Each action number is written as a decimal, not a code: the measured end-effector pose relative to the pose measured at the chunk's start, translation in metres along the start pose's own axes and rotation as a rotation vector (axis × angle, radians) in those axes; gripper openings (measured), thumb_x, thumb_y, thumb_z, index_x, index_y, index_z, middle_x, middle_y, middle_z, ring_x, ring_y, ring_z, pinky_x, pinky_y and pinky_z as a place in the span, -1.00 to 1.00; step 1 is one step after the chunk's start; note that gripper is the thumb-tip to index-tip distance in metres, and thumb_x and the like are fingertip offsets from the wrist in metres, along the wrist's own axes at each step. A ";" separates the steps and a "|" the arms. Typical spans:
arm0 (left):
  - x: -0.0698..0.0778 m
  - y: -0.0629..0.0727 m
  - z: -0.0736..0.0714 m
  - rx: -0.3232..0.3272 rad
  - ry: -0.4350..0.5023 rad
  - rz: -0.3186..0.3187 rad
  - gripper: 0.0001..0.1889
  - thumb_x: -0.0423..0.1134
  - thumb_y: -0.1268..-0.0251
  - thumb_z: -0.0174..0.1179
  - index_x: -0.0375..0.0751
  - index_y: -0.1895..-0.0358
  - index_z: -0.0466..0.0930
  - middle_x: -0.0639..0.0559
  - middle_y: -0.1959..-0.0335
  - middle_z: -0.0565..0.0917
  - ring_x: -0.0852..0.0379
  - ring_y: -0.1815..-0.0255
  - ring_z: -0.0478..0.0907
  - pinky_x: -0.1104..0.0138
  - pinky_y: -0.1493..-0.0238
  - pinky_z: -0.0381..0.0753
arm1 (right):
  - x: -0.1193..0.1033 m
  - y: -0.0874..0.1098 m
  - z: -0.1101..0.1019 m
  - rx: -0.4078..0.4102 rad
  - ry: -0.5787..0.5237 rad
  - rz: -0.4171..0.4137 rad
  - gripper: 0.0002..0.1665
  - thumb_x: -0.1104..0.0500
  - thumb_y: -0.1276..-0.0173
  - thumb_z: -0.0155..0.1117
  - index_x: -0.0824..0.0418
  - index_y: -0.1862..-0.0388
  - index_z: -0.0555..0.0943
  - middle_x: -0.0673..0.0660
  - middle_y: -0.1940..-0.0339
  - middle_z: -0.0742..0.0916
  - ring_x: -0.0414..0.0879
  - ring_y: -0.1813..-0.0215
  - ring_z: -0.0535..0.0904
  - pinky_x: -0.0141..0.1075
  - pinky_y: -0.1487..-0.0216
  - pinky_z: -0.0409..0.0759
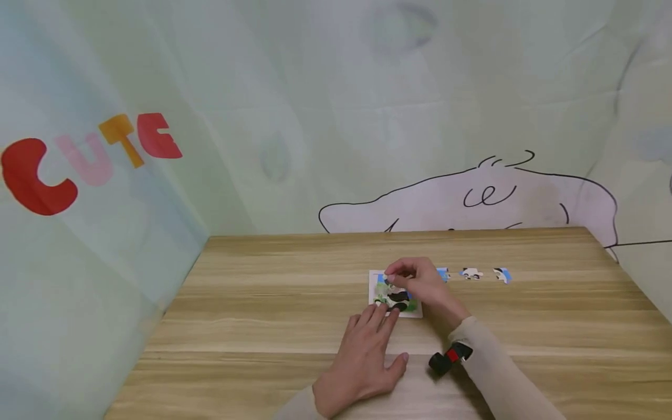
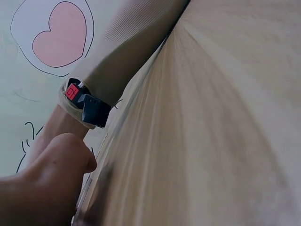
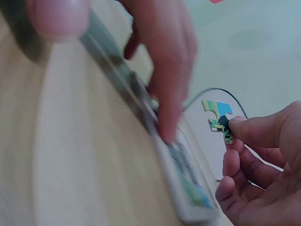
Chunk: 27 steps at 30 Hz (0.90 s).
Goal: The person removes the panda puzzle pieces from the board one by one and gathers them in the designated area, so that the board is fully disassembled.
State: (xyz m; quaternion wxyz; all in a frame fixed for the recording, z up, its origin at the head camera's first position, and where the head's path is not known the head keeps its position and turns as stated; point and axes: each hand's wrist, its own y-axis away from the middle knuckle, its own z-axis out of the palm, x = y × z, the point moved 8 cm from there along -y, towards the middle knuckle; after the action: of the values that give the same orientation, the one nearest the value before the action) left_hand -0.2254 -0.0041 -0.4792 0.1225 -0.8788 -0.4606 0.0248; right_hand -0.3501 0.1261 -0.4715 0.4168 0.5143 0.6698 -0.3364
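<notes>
My right hand (image 1: 424, 284) is over the upper part of a small picture puzzle in a white frame (image 1: 372, 287). Between its thumb and index finger it pinches a jigsaw piece (image 3: 214, 109), coloured yellow, blue, green and black, seen in the right wrist view tilted above the frame. My left hand (image 1: 363, 356) lies with fingers spread and extended, fingertips on the puzzle's near edge. Black, white and green panda-like picture parts (image 1: 399, 297) show inside the frame; the right fingers hide some of it.
To the right of the frame lie loose jigsaw pieces: a blue one (image 1: 444, 274) partly behind the right hand, a white and black one (image 1: 471, 273), and a blue, black and white one (image 1: 503, 275). A black wrist camera (image 1: 450, 358) sits on the right sleeve.
</notes>
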 end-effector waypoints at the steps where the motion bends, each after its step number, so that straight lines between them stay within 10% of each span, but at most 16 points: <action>1: 0.001 0.000 0.000 0.004 0.000 0.001 -0.19 0.31 -0.41 0.10 -0.09 -0.59 0.42 -0.09 -0.55 0.52 -0.07 -0.55 0.46 0.01 -0.37 0.53 | 0.000 0.002 -0.006 0.012 0.006 -0.001 -0.85 0.22 -0.53 0.37 0.24 0.03 0.79 0.17 0.10 0.85 -0.10 0.17 0.62 -0.36 0.16 0.58; 11: 0.003 -0.001 0.004 0.011 0.004 -0.018 -0.20 0.28 -0.40 0.12 -0.09 -0.59 0.43 -0.08 -0.53 0.54 -0.07 -0.54 0.46 0.02 -0.37 0.53 | 0.027 0.043 -0.071 0.064 0.125 0.045 -0.83 0.19 -0.50 0.41 0.25 0.04 0.75 0.15 0.19 0.78 -0.09 0.23 0.56 -0.34 0.27 0.55; 27: 0.000 -0.002 0.004 -0.010 0.021 -0.011 -0.25 0.24 -0.46 0.07 -0.08 -0.59 0.43 -0.09 -0.54 0.53 -0.07 -0.56 0.46 -0.03 -0.37 0.52 | 0.041 0.059 -0.095 0.037 0.376 -0.036 -0.88 0.29 -0.43 0.47 0.20 0.15 0.67 0.06 0.26 0.75 -0.13 0.20 0.57 -0.41 0.18 0.54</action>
State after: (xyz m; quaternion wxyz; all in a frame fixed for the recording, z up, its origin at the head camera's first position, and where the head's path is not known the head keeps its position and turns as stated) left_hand -0.2281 -0.0024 -0.4824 0.1232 -0.8769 -0.4644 0.0127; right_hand -0.3184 0.2408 -0.4698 0.2686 0.5635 0.7387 -0.2543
